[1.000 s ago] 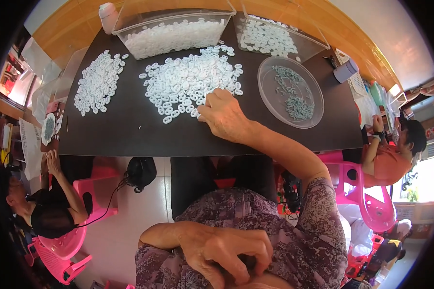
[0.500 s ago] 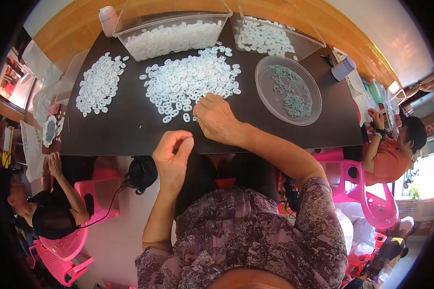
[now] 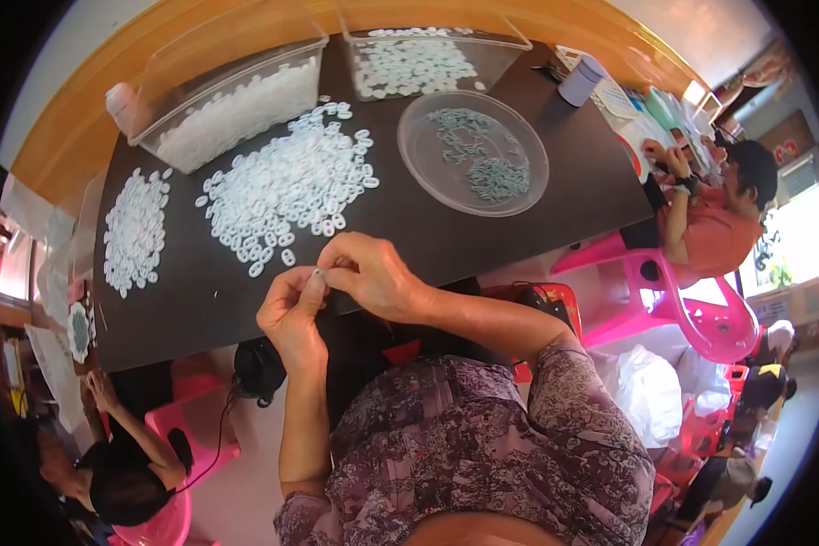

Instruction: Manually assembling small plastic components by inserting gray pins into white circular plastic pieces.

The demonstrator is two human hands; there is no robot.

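Observation:
My left hand (image 3: 293,314) and my right hand (image 3: 373,280) meet over the table's front edge, fingertips pinched together. A tiny pale bit shows between the fingertips, too small to name; the rest is hidden by the fingers. Just beyond my hands spreads a big heap of white oval plastic pieces (image 3: 278,187), each with two holes. A smaller heap of similar white pieces (image 3: 136,232) lies to the left. To the right, a round clear shallow tray (image 3: 419,187) holds small grey-green parts (image 3: 499,179) in loose clusters.
Clear plastic bins (image 3: 187,159) of white pieces stand along the back of the dark table (image 3: 173,323). A lidded cup (image 3: 581,82) is at the far right. Co-workers sit left and right, near pink plastic chairs (image 3: 714,328). White bags (image 3: 648,396) lie at the right.
My right hand has come from the near edge of the big heap to my left hand, and their fingertips now meet. The view has turned to the right.

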